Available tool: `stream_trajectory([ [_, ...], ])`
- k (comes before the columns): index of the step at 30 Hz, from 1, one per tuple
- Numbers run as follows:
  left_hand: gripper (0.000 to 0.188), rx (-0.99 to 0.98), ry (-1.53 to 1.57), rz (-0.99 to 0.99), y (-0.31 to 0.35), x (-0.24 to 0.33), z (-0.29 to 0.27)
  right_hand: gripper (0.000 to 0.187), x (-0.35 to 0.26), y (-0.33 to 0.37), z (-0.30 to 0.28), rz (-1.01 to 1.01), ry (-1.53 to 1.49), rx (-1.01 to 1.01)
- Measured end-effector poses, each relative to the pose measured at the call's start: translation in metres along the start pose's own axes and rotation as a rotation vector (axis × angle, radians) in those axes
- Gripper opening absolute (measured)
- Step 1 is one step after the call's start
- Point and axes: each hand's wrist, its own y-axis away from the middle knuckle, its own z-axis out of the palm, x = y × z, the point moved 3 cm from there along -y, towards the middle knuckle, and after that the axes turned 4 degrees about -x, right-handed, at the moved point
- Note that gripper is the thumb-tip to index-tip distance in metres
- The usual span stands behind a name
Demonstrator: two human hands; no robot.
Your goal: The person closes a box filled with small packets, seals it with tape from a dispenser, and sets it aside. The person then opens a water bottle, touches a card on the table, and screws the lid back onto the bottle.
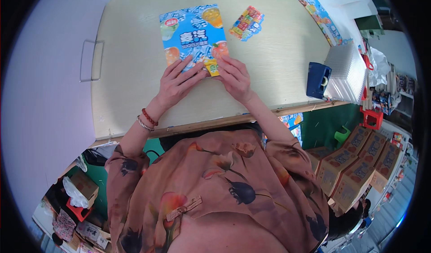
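A blue printed box (192, 26) lies on the pale table in front of me, its fruit-and-drink pictures facing up. My left hand (179, 81) rests over its near left part, fingers bent across the near edge. At the near right corner, beside a yellow patch of print, my right hand (235, 79) closes its fingers on the box. The fingertips of both hands almost meet there, and the undersides of the fingers are hidden. Just right of the box, a small colourful cut-out card (247, 23) lies flat, touched by neither hand.
At the table's right side stand a dark blue tape dispenser (318, 81) and a stack of clear plastic trays (346, 71). A long blue printed strip (315, 13) lies at the far right. Brown cartons (354, 167) are piled below the table's right, near a red stool (371, 117).
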Motion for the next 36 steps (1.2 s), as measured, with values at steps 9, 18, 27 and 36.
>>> stream_trajectory([
  [9,0.042,-0.017,-0.017,-0.050,0.000,0.003,-0.001,0.019,0.024,0.037,-0.108,0.731,0.403,0.354],
  [18,0.037,0.026,-0.012,-0.052,-0.002,0.005,0.003,0.037,0.122,0.167,-0.289,1.481,0.280,0.298],
  [27,0.036,0.010,-0.008,-0.072,-0.004,0.008,0.001,0.020,0.075,0.152,-0.299,1.449,-0.088,0.579],
  [36,0.035,0.025,-0.024,-0.086,-0.005,0.011,0.004,0.011,0.083,0.224,-0.220,1.269,-0.694,0.927],
])
